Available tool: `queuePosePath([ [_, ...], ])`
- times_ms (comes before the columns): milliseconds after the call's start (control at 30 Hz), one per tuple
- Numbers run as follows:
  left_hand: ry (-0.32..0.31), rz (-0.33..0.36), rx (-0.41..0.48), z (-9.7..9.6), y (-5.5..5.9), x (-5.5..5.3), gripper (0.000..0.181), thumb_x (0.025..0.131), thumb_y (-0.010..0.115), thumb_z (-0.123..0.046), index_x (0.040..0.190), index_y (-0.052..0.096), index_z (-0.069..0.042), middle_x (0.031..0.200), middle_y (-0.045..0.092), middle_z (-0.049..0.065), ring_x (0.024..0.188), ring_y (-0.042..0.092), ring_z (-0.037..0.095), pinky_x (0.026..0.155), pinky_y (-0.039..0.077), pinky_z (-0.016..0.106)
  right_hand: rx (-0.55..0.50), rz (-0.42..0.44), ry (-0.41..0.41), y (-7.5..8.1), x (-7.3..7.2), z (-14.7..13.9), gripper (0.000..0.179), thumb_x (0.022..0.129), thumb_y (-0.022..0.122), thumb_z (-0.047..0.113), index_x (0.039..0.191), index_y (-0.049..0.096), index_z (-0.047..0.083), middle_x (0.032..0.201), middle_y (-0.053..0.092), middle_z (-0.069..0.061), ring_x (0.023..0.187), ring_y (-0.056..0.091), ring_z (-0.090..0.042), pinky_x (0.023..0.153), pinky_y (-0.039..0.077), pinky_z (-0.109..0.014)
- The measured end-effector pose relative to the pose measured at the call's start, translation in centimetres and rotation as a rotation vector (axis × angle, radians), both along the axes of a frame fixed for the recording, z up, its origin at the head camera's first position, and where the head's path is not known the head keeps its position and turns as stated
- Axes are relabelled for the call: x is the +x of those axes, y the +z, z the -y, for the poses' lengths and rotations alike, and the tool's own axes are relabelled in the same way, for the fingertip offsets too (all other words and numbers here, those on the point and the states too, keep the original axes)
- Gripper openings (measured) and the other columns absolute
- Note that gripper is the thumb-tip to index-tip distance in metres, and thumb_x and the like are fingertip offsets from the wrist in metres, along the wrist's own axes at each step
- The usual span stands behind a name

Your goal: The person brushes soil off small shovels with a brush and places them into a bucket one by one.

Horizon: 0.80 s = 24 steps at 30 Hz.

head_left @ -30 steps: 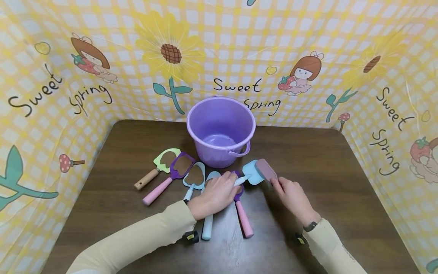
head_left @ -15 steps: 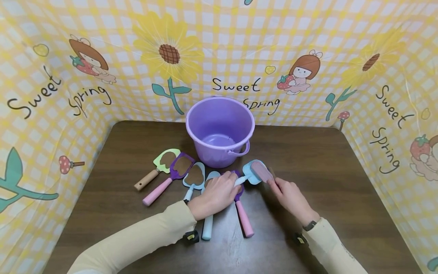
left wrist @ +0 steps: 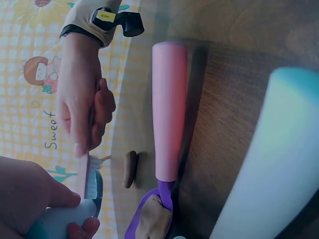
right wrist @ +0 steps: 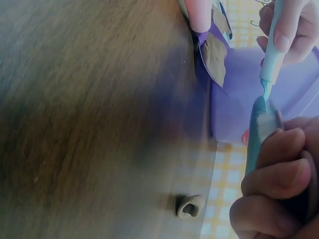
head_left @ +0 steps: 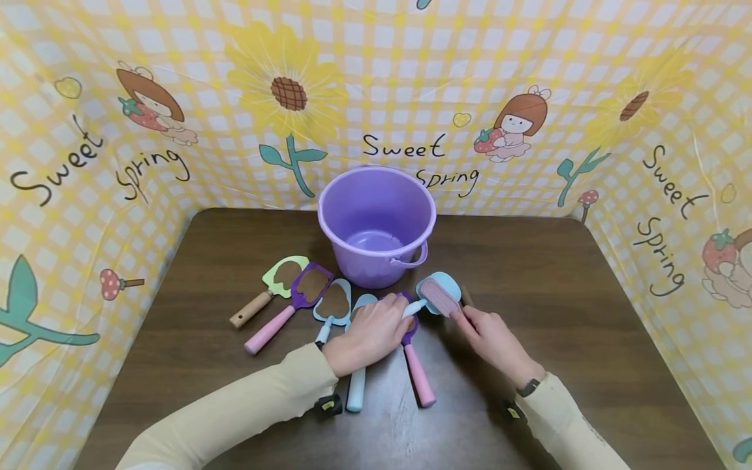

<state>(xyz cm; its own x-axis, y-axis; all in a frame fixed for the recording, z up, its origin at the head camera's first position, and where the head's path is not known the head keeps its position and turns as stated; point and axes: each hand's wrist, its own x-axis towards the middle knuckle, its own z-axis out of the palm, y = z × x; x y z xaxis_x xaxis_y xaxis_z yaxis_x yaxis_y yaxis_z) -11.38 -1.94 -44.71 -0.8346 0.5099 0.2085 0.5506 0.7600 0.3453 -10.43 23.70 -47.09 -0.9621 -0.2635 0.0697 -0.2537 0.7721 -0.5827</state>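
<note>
My left hand (head_left: 367, 334) grips the light blue handle of a small shovel (head_left: 449, 287), its blade pointing right in front of the bucket. In my right hand (head_left: 499, 343) is a pink brush (head_left: 436, 294). Its white bristles (right wrist: 265, 125) lie against the shovel's blade, as the right wrist view shows. Under and beside the left hand lie a purple shovel with a pink handle (head_left: 419, 375) and a light blue one (head_left: 356, 390), partly covered by that hand. Brown clay-like stuff (right wrist: 214, 57) sits on the purple blade.
A purple bucket (head_left: 376, 269) stands at the back of the brown table (head_left: 517, 254). Left of it lie a green shovel (head_left: 276, 281), a purple shovel (head_left: 308, 287) and a light blue shovel (head_left: 346, 294), bearing brown lumps. A brown curled piece (right wrist: 190, 206) lies on the table.
The brush has slid left across the shovel's blade, from its right edge toward the handle. The left hand has kept its place; the blade has tilted slightly.
</note>
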Motion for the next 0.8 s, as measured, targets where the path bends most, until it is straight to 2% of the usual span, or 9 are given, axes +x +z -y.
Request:
queuePosePath([
  [233, -0.019, 0.003, 0.034, 0.19, 0.05, 0.02, 0.022, 0.100, 0.070, -0.021, 0.088, 0.057, -0.007, 0.077, 0.050, 0.003, 0.061, 0.056, 0.023, 0.048, 0.045, 0.035, 0.030, 0.026, -0.114, 0.55, -0.24, -0.57, 0.028, 0.106, 0.061, 0.021, 0.082, 0.059, 0.007, 0.062, 0.039, 0.002, 0.053, 0.040, -0.014, 0.049, 0.034, -0.026],
  [300, -0.021, 0.011, 0.037, 0.19, 0.05, -0.02, 0.022, 0.100, 0.070, -0.021, 0.088, 0.057, -0.008, 0.077, 0.051, 0.003, 0.062, 0.056, 0.023, 0.049, 0.044, 0.035, 0.011, 0.033, -0.112, 0.75, -0.18, -0.47, 0.027, 0.107, 0.061, 0.021, 0.084, 0.061, 0.006, 0.062, 0.039, 0.002, 0.053, 0.040, -0.014, 0.049, 0.034, -0.027],
  [533, -0.042, 0.048, 0.055, 0.01, 0.19, -0.10, 0.019, 0.101, 0.068, -0.021, 0.090, 0.060, -0.008, 0.081, 0.054, 0.004, 0.067, 0.058, 0.023, 0.053, 0.048, 0.038, -0.007, 0.025, -0.001, 0.57, -0.14, 0.37, 0.030, 0.107, 0.061, 0.029, 0.087, 0.064, 0.008, 0.063, 0.038, 0.007, 0.054, 0.041, -0.010, 0.051, 0.036, -0.026],
  [800, -0.049, 0.077, 0.083, 0.21, 0.57, -0.11, 0.017, 0.100, 0.069, -0.017, 0.090, 0.060, -0.006, 0.081, 0.053, 0.006, 0.069, 0.058, 0.024, 0.058, 0.050, 0.039, 0.019, 0.003, -0.077, -0.13, -0.61, -0.35, 0.027, 0.105, 0.063, 0.020, 0.082, 0.058, 0.008, 0.062, 0.037, 0.002, 0.053, 0.040, -0.013, 0.049, 0.034, -0.027],
])
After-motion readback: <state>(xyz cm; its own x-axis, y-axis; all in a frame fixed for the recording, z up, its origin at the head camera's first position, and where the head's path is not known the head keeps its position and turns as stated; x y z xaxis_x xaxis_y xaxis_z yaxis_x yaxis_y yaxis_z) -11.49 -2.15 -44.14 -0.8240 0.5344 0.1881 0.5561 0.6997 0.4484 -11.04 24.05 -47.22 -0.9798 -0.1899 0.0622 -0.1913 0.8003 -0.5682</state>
